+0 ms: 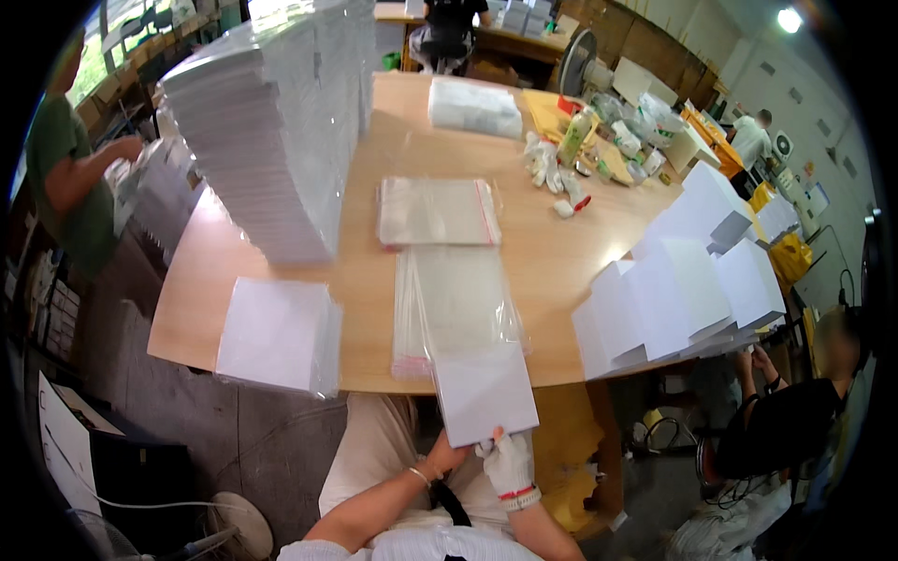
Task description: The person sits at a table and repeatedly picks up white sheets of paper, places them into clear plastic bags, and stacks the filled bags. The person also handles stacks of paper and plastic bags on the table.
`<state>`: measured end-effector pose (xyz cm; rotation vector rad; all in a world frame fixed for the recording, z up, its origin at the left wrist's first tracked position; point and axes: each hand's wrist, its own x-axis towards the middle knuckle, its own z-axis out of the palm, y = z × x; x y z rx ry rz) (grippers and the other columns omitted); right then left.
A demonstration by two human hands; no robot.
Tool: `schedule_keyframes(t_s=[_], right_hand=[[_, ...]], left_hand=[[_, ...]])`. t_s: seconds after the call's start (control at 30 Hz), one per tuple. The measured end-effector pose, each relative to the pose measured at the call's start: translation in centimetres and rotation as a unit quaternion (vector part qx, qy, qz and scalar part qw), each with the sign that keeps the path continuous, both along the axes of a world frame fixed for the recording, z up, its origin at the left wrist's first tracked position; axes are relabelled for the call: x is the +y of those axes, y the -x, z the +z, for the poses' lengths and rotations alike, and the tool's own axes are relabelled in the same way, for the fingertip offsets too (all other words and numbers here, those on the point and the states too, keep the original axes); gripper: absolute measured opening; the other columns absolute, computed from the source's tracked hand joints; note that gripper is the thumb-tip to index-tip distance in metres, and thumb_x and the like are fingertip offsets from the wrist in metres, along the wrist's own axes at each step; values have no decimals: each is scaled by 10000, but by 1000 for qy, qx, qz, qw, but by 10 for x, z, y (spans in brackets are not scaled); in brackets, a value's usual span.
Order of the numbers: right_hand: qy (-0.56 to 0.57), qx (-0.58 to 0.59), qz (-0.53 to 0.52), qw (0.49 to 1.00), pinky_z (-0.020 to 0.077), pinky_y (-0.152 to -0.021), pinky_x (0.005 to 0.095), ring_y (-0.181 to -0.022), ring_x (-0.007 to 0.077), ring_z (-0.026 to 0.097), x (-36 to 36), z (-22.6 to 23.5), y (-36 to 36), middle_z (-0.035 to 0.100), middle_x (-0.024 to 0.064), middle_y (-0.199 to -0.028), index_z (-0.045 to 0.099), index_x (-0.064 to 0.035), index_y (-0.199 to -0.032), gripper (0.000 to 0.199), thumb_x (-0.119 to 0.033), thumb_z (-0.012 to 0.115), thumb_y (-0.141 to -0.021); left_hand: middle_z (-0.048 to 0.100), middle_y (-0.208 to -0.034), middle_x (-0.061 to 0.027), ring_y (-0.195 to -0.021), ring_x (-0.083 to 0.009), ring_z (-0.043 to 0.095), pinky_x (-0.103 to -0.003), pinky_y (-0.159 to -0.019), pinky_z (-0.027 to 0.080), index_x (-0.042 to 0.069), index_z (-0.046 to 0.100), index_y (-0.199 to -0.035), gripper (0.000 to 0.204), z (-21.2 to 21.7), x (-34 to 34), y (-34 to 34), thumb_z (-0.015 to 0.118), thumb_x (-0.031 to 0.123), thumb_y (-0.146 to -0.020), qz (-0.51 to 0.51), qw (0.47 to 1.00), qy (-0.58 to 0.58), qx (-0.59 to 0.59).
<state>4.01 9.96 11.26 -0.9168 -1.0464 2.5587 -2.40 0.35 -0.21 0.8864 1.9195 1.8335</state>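
Observation:
A flat white box juts over the table's near edge, its far end at the mouth of a clear plastic bag. My right hand, in a white glove, grips the box's near edge with the thumb on top. My bare left hand is closed at the near left corner, its fingers partly hidden under the box. Beneath the bag lie several more clear bags, and another stack of clear bags sits just beyond.
A tall stack of wrapped white packs rises at the left, with a lower wrapped stack nearer me. White boxes are piled at the right edge. Gloves and a bottle lie farther back. Co-workers are at both sides.

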Motion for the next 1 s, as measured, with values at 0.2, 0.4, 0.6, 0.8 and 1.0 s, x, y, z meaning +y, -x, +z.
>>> schedule_keyframes(t_s=[0.2, 0.4, 0.6, 0.8, 1.0], right_hand=[[30, -33, -17, 999, 537, -714, 389, -756, 196, 594, 0, 9, 15, 551, 72, -881, 491, -9, -946, 115, -108, 501, -889], [20, 13, -28, 999, 510, -789, 432, -905, 304, 588, 14, -3, 33, 552, 139, -959, 482, -6, -914, 61, -36, 443, -877], [127, 65, 33, 989, 499, -812, 418, -887, 325, 582, 29, 25, 33, 537, 145, -1024, 429, 41, -1094, 260, -98, 442, -875], [-282, -215, 369, 859, 469, -572, 303, -739, 185, 578, 36, 66, -1, 601, 86, -906, 582, 5, -819, 154, -143, 550, -845], [-721, 40, 243, 647, 438, -651, 354, -795, 279, 511, -9, 45, 31, 510, 106, -799, 556, -40, -762, 101, -110, 590, -697]], left_hand=[[569, -1057, -98, -1033, -182, 522, -325, -880, 420, 8, 534, -1092, 316, -4, 6, -6, 512, -82, -790, 28, 982, -113, -152], [645, -827, -118, -689, -158, 630, -292, -644, 489, -5, 590, -979, 177, 22, -4, -22, 551, 110, -850, 5, 989, 61, -136], [604, -1016, -112, -898, -143, 576, -265, -776, 466, 13, 497, -1144, 359, 47, -9, -6, 608, 168, -840, 44, 939, -47, -337], [607, -1002, -74, -954, -160, 554, -283, -850, 421, -11, 573, -1080, 340, 55, -44, 12, 483, 267, -908, 68, 958, 96, -262], [641, -909, -103, -827, -181, 599, -269, -758, 447, -38, 610, -970, 348, 79, -51, 5, 423, 250, -919, 76, 927, 19, -367]])
